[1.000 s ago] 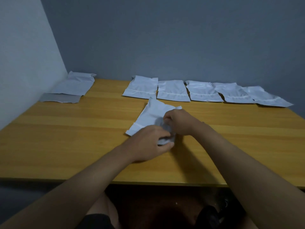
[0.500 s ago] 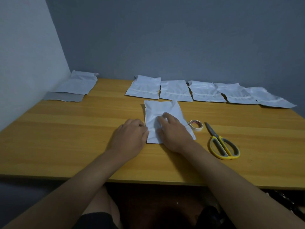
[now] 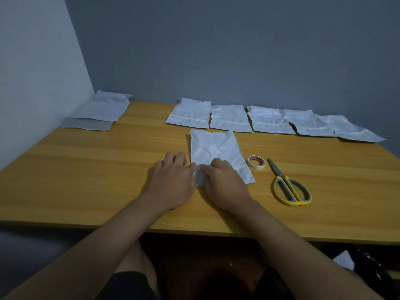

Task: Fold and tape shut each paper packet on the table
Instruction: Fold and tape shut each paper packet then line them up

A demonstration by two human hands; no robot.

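At bench centre, your left hand point(image 3: 172, 184) is lying flat beside the packet point(image 3: 216, 151), gripping nothing. Your right hand point(image 3: 225, 184) is pressing its near edge with straight fingers, having slid back from mid-sheet. Tape roll point(image 3: 255, 162) and scissors point(image 3: 290, 187) are waiting at three o'clock; folding looks about to begin.

Packet point(image 3: 214, 148) at counter point(image 3: 86, 169) centre, tape roll point(image 3: 255, 162) just right of it, scissors point(image 3: 290, 187) further right, five packets point(image 3: 268, 122) in a row behind.
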